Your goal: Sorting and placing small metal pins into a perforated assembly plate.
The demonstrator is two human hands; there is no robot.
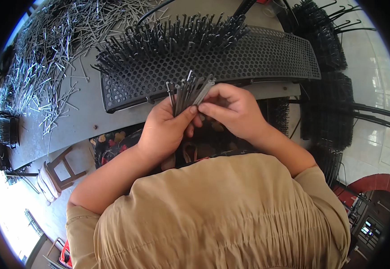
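Note:
My left hand (pixel 166 130) is closed round a bunch of thin metal rods (pixel 184 95), their small knobbed or looped ends fanned upward. My right hand (pixel 235 110) meets it from the right, thumb and forefinger pinched on the lighter grey rods at that side of the bunch. The rods' lower ends are hidden by my fingers. Just beyond my hands is a black perforated metal rack (pixel 275 51) with round holes. Many dark rods (pixel 172 38) stand packed upright in its left and middle part, and its right part shows bare holes.
A large heap of loose metal rods (pixel 47 58) spreads over the grey table (pixel 94 96) at the left. Filled dark racks (pixel 327 107) are stacked at the right, with long hooked rods sticking out. A wooden stool (pixel 65 168) stands below the table's left edge.

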